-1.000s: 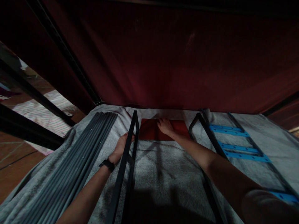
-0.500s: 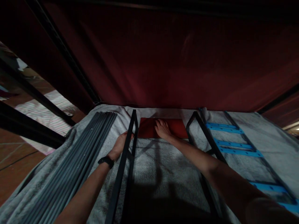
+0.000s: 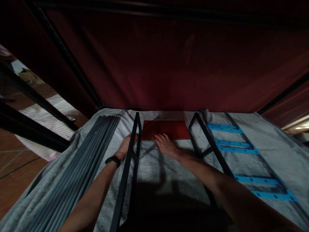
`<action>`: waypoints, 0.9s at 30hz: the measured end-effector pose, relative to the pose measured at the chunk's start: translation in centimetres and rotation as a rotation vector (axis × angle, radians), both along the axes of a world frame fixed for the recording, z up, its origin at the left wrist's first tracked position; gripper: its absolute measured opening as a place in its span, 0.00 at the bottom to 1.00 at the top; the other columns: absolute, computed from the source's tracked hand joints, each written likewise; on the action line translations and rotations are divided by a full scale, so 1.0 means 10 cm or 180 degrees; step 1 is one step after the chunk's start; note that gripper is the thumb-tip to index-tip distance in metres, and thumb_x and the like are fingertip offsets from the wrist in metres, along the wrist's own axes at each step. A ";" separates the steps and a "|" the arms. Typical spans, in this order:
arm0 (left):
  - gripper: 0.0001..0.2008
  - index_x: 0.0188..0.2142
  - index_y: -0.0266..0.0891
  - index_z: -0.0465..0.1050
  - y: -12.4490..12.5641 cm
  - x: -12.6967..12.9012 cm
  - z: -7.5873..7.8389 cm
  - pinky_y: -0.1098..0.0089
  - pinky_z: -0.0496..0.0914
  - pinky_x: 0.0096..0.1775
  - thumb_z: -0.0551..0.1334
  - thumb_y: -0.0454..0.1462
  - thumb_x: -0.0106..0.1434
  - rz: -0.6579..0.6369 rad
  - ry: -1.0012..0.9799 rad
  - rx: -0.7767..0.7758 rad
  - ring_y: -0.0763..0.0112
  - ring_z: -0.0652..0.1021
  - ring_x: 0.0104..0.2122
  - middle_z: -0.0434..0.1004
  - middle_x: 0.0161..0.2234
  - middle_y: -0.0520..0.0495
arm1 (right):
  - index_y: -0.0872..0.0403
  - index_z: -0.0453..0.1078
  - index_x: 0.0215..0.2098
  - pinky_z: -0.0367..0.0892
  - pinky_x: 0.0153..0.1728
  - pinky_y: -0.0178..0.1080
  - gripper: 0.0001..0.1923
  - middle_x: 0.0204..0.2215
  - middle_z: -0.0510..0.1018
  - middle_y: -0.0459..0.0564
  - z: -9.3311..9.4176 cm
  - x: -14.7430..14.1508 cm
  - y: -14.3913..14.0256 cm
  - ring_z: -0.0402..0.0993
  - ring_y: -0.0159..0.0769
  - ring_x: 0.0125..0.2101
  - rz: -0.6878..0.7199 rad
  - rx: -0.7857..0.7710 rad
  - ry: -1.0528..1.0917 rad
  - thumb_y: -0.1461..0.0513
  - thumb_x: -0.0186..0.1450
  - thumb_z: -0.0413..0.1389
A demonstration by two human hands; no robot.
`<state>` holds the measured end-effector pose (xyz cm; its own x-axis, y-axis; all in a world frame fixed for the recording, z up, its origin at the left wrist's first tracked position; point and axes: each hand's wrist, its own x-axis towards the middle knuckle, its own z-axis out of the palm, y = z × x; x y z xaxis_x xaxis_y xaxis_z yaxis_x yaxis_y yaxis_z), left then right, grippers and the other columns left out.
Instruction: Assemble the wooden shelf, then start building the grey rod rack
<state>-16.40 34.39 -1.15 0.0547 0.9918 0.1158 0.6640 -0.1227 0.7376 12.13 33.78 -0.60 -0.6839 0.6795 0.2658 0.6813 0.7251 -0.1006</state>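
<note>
A: How far has the work come?

B: The left hand grips the black metal frame, fingers curled round its bar. The right hand lies flat and unclenched on the grey blanket, fingertips at the near edge of the red panel.

A: Is the panel fitted?

B: It lies flat between the frame and the blue-runged ladder frame; in this dimness it looks loose, probably not yet fixed. The grey rods lie untouched.
</note>
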 end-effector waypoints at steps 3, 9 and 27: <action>0.15 0.36 0.40 0.75 -0.01 -0.01 -0.02 0.67 0.70 0.39 0.58 0.47 0.59 0.0089 0.0077 0.0028 0.63 0.77 0.37 0.79 0.35 0.46 | 0.57 0.59 0.67 0.47 0.67 0.52 0.25 0.66 0.64 0.58 -0.01 -0.01 -0.09 0.57 0.46 0.65 0.0038 0.0002 -0.0068 0.61 0.72 0.46; 0.13 0.35 0.42 0.76 0.03 -0.04 -0.07 0.65 0.70 0.42 0.57 0.46 0.60 0.0168 0.0287 0.0113 0.61 0.78 0.39 0.80 0.37 0.46 | 0.60 0.59 0.67 0.47 0.68 0.54 0.26 0.67 0.61 0.59 -0.09 0.15 -0.18 0.56 0.46 0.66 -0.0391 -0.0161 -0.0008 0.59 0.72 0.47; 0.15 0.33 0.41 0.76 0.08 -0.09 -0.14 0.64 0.72 0.43 0.57 0.47 0.60 0.0072 0.0391 0.0253 0.61 0.78 0.38 0.78 0.37 0.45 | 0.61 0.58 0.67 0.44 0.69 0.53 0.29 0.70 0.55 0.59 -0.11 0.26 -0.32 0.51 0.48 0.68 -0.0376 -0.0181 0.0035 0.56 0.71 0.49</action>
<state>-17.27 35.22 -2.55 0.0510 0.9809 0.1879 0.7520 -0.1616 0.6391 14.73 30.60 -1.72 -0.5954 0.7693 0.2316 0.7602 0.6328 -0.1473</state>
